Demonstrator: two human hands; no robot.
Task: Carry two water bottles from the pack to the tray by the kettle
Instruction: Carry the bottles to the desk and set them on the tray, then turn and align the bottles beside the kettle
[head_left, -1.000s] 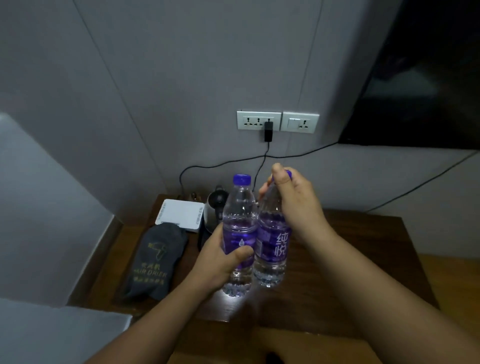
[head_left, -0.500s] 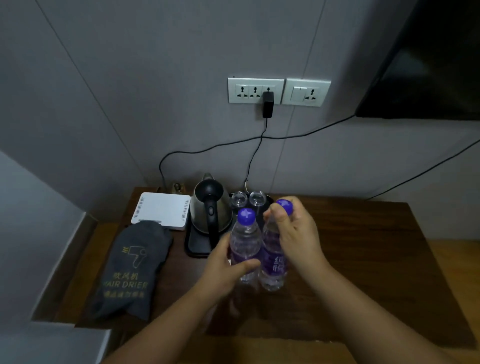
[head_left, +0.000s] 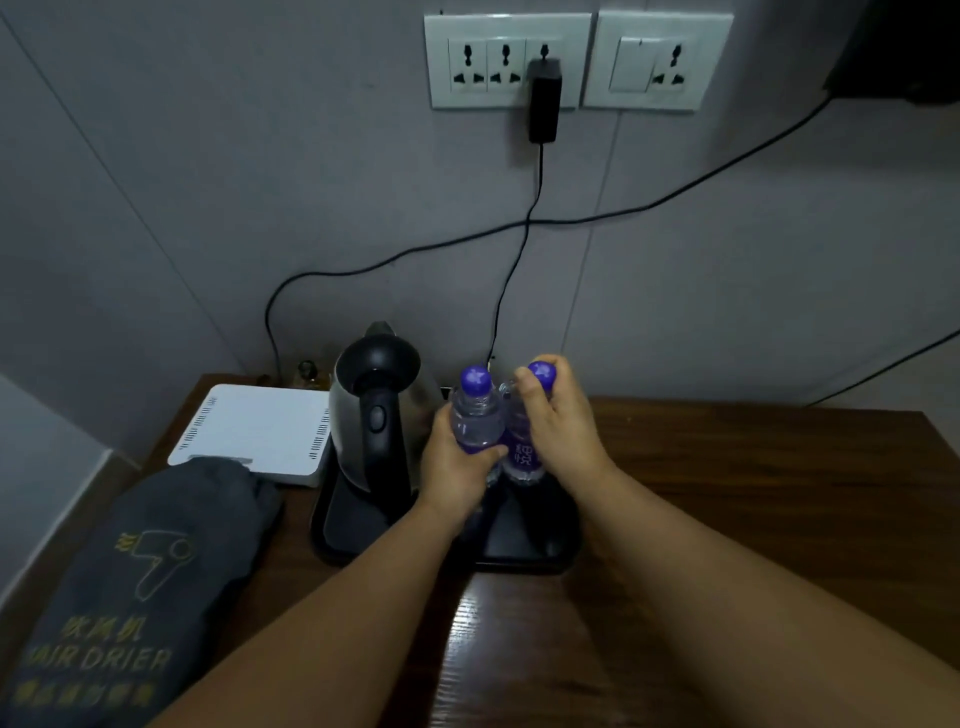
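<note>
Two clear water bottles with purple caps and purple labels stand upright side by side over the black tray (head_left: 519, 556). My left hand (head_left: 454, 467) wraps the body of the left bottle (head_left: 475, 415). My right hand (head_left: 558, 426) grips the right bottle (head_left: 522, 452) near its neck and cap. A steel kettle (head_left: 376, 410) with a black handle stands on the tray's left half, just left of the bottles. My hands hide the bottle bases, so I cannot tell whether they touch the tray.
A white router box (head_left: 254, 431) lies left of the kettle, and a grey hair-drier bag (head_left: 135, 587) lies in front of it. Black cables hang from a wall socket (head_left: 506, 60) down behind the tray. The wooden table (head_left: 753, 519) stretches to the right.
Both hands have carried the bottles forward and down, from above the table's middle to over the tray beside the kettle. The view has come closer to the table.
</note>
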